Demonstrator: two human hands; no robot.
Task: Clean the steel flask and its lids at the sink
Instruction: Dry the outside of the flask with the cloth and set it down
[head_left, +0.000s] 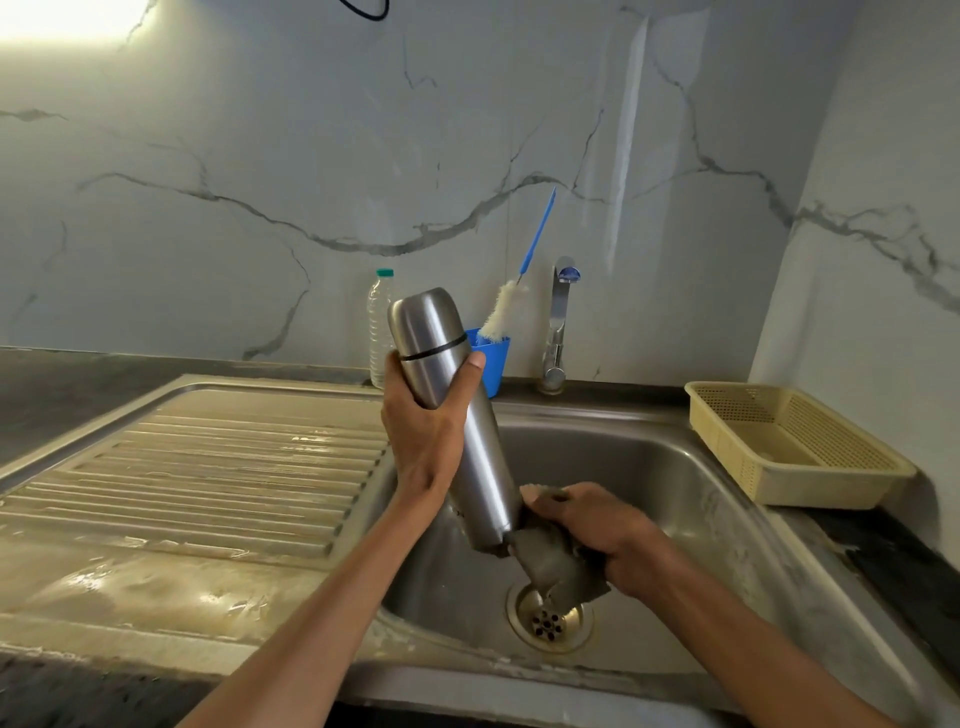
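Note:
The steel flask (470, 441) is tilted over the sink basin (675, 499), its capped top up and to the left, its base down near the drain. My left hand (423, 431) grips it just below the black ring under the outer lid (423, 322). My right hand (597, 530) holds a grey scrubbing cloth (553, 564) pressed against the flask's lower end. The cloth hangs down over the drain (550, 618).
A tap (558, 322) stands behind the basin, no water running. A blue cup (493, 364) holds a bottle brush (506, 312); a clear plastic bottle (381, 322) stands beside it. The ribbed drainboard (208, 467) lies left, a beige plastic basket (789, 447) right.

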